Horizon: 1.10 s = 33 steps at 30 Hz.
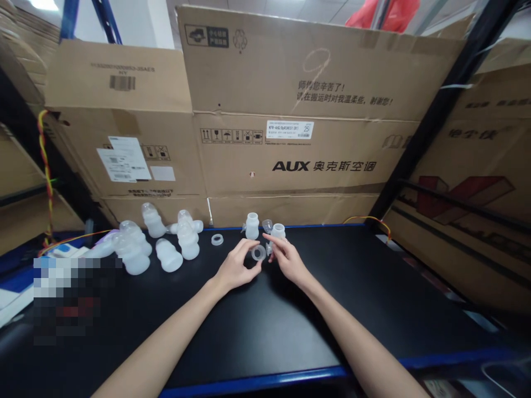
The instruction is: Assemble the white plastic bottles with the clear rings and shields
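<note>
My left hand point(239, 266) is closed, with a translucent screw ring point(259, 253) held between its thumb and fingers. Close beside it, my right hand point(289, 262) pinches a small clear piece point(269, 250) that looks like a bottle nipple; its fingers partly cover it. Just behind my hands a small frosted baby bottle point(252, 226) stands upright with its mouth uncovered. A second open bottle point(279, 230) stands behind my right fingers, its lower part hidden. A clear domed cap point(267, 225) shows between the two bottles. Left of my hands, another ring point(217, 239) lies flat on the black table point(257, 326).
Several frosted bottles with domed caps point(133, 254) stand at the left, and one bottle point(168, 256) leans or lies among them. Cardboard boxes point(332, 138) wall off the back. Black metal posts point(431, 110) rise at both sides. A pixelated patch covers the left front.
</note>
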Each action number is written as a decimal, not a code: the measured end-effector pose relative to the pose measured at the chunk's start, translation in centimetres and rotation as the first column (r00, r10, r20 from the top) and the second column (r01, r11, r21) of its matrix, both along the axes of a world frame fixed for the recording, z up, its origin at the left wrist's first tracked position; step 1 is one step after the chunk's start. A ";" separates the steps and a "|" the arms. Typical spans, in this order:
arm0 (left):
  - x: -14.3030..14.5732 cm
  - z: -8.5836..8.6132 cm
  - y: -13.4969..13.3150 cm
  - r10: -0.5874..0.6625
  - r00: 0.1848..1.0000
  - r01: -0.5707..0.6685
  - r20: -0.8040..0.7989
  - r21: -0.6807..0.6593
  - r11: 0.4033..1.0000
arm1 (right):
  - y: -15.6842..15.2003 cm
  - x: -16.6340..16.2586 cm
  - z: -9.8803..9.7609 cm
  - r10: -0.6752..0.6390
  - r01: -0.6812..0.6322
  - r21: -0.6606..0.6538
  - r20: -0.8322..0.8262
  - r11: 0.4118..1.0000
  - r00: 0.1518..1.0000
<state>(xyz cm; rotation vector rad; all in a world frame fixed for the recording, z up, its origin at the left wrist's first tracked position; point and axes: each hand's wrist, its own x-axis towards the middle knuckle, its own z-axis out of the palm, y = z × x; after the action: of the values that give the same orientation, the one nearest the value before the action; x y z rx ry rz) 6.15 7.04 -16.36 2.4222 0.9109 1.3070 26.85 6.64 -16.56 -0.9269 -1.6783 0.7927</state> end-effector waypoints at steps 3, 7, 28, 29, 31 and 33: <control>0.0 -0.1 0.1 0.010 0.999 -0.009 0.048 -0.030 1.000 | -0.2 0.0 0.5 0.091 -0.103 -0.091 -0.119 0.991 0.989; 0.0 -0.1 0.0 0.001 0.994 0.006 0.108 -0.064 0.998 | -0.5 -0.1 1.1 0.145 -0.174 -0.132 -0.208 0.976 0.967; 1.6 1.5 -1.8 -0.102 0.846 0.270 0.523 -0.255 0.928 | -1.7 -0.9 0.5 -0.070 0.059 0.319 0.021 0.946 0.997; 1.5 1.6 -1.8 -0.108 0.835 0.294 0.539 -0.273 0.916 | -1.8 -0.9 0.6 -0.054 0.039 0.316 0.037 0.948 0.998; 1.3 1.8 -1.7 -0.117 0.819 0.340 0.561 -0.312 0.887 | -2.1 -0.9 0.7 -0.019 -0.003 0.299 0.071 0.954 0.997; 1.1 1.8 -1.6 -0.124 0.813 0.377 0.569 -0.352 0.857 | -2.3 -0.9 0.6 0.016 -0.042 0.269 0.098 0.962 0.995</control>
<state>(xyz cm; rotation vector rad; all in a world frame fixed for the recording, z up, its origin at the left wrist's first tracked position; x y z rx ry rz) 7.24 5.40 -14.52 1.6267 0.6080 1.3659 25.91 4.29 -15.92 -0.7598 -1.8331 0.5267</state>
